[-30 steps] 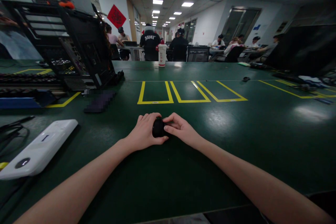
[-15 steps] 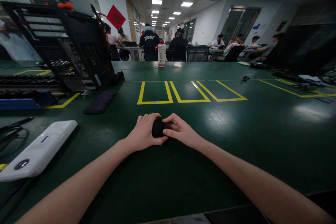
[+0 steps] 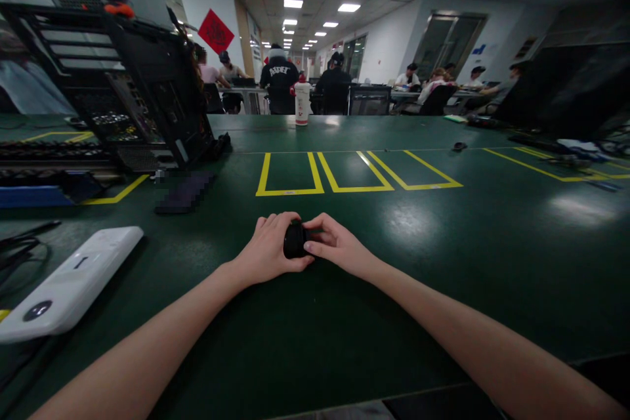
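A small black rounded object (image 3: 294, 241) is held between my two hands, low over the green table (image 3: 315, 335). My left hand (image 3: 273, 244) wraps round its left side, with the thumb along the near side. The fingers and thumb of my right hand (image 3: 331, 244) grip its right edge. Part of the object is hidden by the fingers. Beyond the hands, yellow tape outlines (image 3: 290, 193) mark the tabletop.
At the left are a white device (image 3: 73, 282), black cables (image 3: 24, 236), a dark flat item (image 3: 184, 193) and a black open-frame case (image 3: 162, 92). A white bottle (image 3: 302, 104) stands at the far edge. People sit at tables beyond.
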A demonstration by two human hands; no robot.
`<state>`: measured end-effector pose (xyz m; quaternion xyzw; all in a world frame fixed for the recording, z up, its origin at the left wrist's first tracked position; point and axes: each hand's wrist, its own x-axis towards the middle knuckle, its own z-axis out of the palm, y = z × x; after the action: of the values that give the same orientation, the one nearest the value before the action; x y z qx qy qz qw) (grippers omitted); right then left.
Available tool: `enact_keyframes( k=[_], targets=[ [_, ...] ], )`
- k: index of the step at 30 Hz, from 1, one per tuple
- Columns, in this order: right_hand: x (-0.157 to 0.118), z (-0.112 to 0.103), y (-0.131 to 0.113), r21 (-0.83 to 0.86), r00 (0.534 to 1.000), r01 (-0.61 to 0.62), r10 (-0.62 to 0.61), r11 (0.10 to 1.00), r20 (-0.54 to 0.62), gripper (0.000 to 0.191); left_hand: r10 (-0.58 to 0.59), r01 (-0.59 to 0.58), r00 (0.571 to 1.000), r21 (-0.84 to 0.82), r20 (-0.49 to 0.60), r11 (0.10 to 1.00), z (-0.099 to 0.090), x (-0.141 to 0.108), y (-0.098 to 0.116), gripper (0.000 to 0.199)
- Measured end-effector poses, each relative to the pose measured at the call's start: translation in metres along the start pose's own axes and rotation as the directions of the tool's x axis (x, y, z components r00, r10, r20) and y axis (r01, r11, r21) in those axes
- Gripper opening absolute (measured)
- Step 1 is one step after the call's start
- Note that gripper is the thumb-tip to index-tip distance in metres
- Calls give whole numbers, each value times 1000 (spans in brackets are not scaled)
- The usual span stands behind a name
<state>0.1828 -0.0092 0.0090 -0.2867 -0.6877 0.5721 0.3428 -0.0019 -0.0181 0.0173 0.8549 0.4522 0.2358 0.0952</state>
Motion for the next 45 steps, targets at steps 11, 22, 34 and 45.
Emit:
enact_keyframes(
  k=[11, 22, 34, 45],
  targets=[
    [0, 0, -2, -71, 999, -42, 41, 997, -9, 35, -9, 8, 1000, 8, 29, 1000, -3, 0, 3, 55],
    [4, 1, 3, -51, 996, 1, -6, 999, -94, 33, -4, 4, 1000, 11, -3, 1000, 0, 0, 0, 59],
    [1, 2, -1, -81, 999, -2, -2, 997, -48, 20, -5, 5, 1000, 10, -2, 1000, -1, 0, 1, 58],
    [-1, 1, -3, -12, 1000, -19, 19, 1000, 17, 32, -11, 11, 1000, -5, 2, 1000, 0, 0, 0, 56]
  ],
)
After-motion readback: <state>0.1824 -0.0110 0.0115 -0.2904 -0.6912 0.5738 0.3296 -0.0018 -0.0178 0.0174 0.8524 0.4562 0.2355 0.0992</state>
